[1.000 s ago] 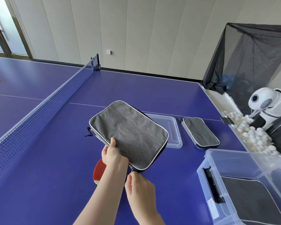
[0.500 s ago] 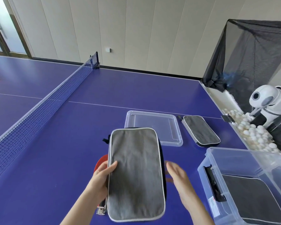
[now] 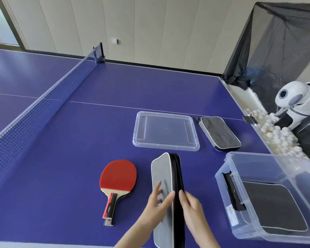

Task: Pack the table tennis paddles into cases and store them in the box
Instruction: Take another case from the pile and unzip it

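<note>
I hold a grey paddle case [image 3: 162,174] on edge above the blue table, its black zipper side turned up. My left hand [image 3: 158,203] presses its grey face with the thumb on the zipper edge. My right hand [image 3: 191,203] grips the other side. A red paddle [image 3: 117,178] lies flat on the table to the left of the case, handle towards me. A second grey case [image 3: 220,132] lies flat farther back on the right. The clear plastic box [image 3: 240,161] stands at the right with a dark case [image 3: 274,206] lying inside it.
The box's clear lid [image 3: 166,130] lies upside down behind the held case. The net [image 3: 43,102] crosses the table on the left. A white ball machine [image 3: 293,101], a tray of several white balls [image 3: 276,135] and a black catch net stand past the right edge.
The case has swung from lying flat over the paddle to standing on edge, and has shifted right. The red paddle is now uncovered. My right hand has closed on the case.
</note>
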Action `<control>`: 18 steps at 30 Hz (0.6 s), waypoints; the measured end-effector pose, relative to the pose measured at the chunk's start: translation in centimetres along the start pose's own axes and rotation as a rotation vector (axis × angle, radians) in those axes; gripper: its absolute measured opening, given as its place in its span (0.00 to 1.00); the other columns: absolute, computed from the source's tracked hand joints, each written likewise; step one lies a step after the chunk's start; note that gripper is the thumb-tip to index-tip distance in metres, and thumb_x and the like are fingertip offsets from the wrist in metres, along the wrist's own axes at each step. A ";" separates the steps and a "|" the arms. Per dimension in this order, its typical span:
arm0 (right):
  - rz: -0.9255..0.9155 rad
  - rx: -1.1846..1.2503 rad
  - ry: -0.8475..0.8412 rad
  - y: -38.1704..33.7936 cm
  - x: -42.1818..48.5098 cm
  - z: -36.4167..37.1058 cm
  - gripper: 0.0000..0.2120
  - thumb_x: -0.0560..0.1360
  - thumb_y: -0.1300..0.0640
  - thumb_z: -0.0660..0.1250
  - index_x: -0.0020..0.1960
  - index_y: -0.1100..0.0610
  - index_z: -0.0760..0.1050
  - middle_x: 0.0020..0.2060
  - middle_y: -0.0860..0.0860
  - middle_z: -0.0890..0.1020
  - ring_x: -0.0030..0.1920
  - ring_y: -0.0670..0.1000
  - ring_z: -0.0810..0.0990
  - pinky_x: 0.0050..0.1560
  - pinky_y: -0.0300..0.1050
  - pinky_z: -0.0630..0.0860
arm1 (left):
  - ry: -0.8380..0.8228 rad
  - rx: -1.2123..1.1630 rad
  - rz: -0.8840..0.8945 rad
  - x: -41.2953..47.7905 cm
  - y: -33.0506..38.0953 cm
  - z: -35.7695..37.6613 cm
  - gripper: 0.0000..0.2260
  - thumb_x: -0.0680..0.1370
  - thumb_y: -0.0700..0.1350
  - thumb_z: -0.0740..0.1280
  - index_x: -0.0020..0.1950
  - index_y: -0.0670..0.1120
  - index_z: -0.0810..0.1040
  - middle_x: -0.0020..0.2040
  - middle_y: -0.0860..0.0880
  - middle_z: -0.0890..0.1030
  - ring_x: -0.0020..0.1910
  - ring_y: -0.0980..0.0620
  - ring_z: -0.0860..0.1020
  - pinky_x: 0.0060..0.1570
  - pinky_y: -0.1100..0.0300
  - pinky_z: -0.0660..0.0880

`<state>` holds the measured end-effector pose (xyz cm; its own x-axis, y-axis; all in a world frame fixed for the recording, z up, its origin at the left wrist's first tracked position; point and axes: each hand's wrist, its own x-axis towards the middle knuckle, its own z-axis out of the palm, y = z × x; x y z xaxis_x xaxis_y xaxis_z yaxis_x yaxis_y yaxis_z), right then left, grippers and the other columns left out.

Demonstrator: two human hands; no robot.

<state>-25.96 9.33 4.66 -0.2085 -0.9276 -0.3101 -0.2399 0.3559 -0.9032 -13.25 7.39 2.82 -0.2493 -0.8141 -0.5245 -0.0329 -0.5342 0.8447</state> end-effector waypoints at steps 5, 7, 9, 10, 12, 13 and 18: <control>-0.032 -0.041 -0.005 0.6 0.4 0.3 0.15 0.81 0.56 0.58 0.39 0.53 0.79 0.33 0.47 0.83 0.36 0.43 0.80 0.38 0.32 0.73 | 0.018 -0.003 0.025 0.6 -0.4 0.5 0.36 0.65 0.65 0.73 0.69 0.66 0.62 0.65 0.56 0.67 0.62 0.58 0.71 0.62 0.49 0.72; -0.024 -0.067 0.009 0.9 0.7 -0.3 0.18 0.81 0.55 0.59 0.33 0.57 0.70 0.27 0.47 0.72 0.30 0.46 0.69 0.33 0.38 0.66 | 0.011 -0.034 0.013 0.5 -0.4 -0.1 0.29 0.71 0.55 0.73 0.68 0.63 0.65 0.65 0.54 0.70 0.58 0.56 0.75 0.53 0.49 0.78; -0.004 -0.103 0.031 1.3 1.3 -1.5 0.19 0.81 0.54 0.59 0.33 0.58 0.65 0.27 0.48 0.66 0.30 0.46 0.64 0.34 0.42 0.62 | 0.007 -0.076 0.021 0.4 -0.3 -1.3 0.25 0.69 0.53 0.71 0.65 0.61 0.70 0.62 0.51 0.76 0.53 0.55 0.80 0.47 0.50 0.80; 0.001 -0.121 0.047 1.6 1.7 -2.4 0.19 0.81 0.53 0.58 0.34 0.61 0.64 0.28 0.50 0.65 0.31 0.47 0.64 0.35 0.44 0.61 | 0.030 -0.090 0.037 0.4 -0.4 -2.2 0.23 0.70 0.51 0.71 0.64 0.60 0.71 0.59 0.49 0.78 0.50 0.53 0.82 0.46 0.51 0.80; 0.020 -0.179 0.090 3.0 3.1 -4.4 0.20 0.81 0.53 0.58 0.37 0.66 0.64 0.30 0.54 0.66 0.32 0.50 0.65 0.36 0.46 0.60 | 0.147 -0.063 0.080 0.7 -1.0 -4.3 0.18 0.75 0.42 0.69 0.63 0.56 0.73 0.55 0.45 0.81 0.50 0.47 0.82 0.48 0.52 0.79; 0.042 -0.208 0.106 4.0 3.8 -5.5 0.20 0.81 0.53 0.57 0.38 0.68 0.65 0.30 0.56 0.68 0.33 0.52 0.66 0.37 0.46 0.60 | 0.218 -0.018 0.088 1.0 -1.6 -5.5 0.18 0.77 0.38 0.67 0.62 0.55 0.74 0.54 0.44 0.80 0.50 0.45 0.81 0.48 0.54 0.78; 0.176 -0.383 0.183 8.3 6.7 -8.8 0.18 0.82 0.56 0.56 0.36 0.65 0.65 0.30 0.58 0.71 0.37 0.57 0.70 0.38 0.50 0.61 | 0.464 0.247 0.016 2.7 -4.5 -9.1 0.19 0.76 0.33 0.64 0.59 0.55 0.74 0.52 0.45 0.77 0.45 0.49 0.77 0.37 0.62 0.71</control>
<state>-37.74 7.11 -2.30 -0.4331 -0.8261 -0.3605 -0.5119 0.5547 -0.6559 -5.01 5.55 -3.40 0.2014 -0.8669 -0.4559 -0.2734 -0.4967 0.8237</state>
